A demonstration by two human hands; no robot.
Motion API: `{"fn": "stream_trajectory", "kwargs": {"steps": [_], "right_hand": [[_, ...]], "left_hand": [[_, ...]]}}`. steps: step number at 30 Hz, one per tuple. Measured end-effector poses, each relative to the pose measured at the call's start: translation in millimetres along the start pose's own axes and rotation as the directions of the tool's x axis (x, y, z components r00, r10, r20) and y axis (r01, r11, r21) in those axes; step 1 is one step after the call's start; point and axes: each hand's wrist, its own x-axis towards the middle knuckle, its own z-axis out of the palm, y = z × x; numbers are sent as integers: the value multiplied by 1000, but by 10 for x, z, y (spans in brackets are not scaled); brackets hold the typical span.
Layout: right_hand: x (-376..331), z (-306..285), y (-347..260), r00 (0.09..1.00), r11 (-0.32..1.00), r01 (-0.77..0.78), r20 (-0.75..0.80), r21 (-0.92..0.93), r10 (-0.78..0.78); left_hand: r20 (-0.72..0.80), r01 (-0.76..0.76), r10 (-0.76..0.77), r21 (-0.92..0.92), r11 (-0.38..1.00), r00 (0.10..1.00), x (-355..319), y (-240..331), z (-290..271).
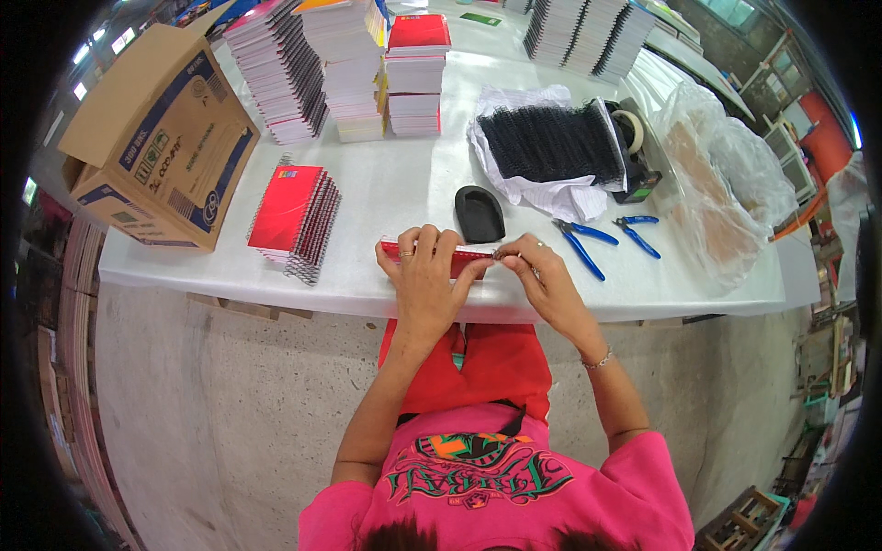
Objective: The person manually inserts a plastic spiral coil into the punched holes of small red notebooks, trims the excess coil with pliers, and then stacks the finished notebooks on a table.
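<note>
Left hand (424,275) lies flat over a red-covered notebook (459,262) at the near edge of the white surface (395,188), fingers spread and pressing down, apparently so that the book cannot slide. Right hand (542,275) is pinched at the notebook's right end, fingertips closed on what seems to be the end of its wire binding; the detail is too small to confirm. The notebook sits crosswise in front of the person, close to the body, where both hands reach it without stretching.

Just beyond the hands rests a black curved tool (479,213). To its right, two pairs of blue-handled pliers (606,237) lie within easy reach of the right hand. Behind them, a bundle of black wire spines (551,140) lies on white paper, beside a tape dispenser (634,147) and a clear plastic bag (726,184).

To the left, a small stack of bound red notebooks (296,216) lies apart from the tall stacks (340,64) at the far side, and an open cardboard box (156,138) stands at the surface's left end.
</note>
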Motion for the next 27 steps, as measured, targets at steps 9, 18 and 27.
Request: {"fn": "stream_trajectory", "kwargs": {"steps": [9, 18, 27], "right_hand": [[92, 20, -63, 978, 912, 155, -73, -379, -196], [294, -106, -23, 976, 970, 126, 202, -208, -83], [921, -217, 499, 886, 977, 92, 464, -192, 8]], "left_hand": [[74, 49, -40, -127, 991, 996, 3, -21, -135], [-152, 117, -162, -269, 956, 975, -90, -139, -135], [63, 126, -109, -522, 844, 992, -18, -480, -105]]}}
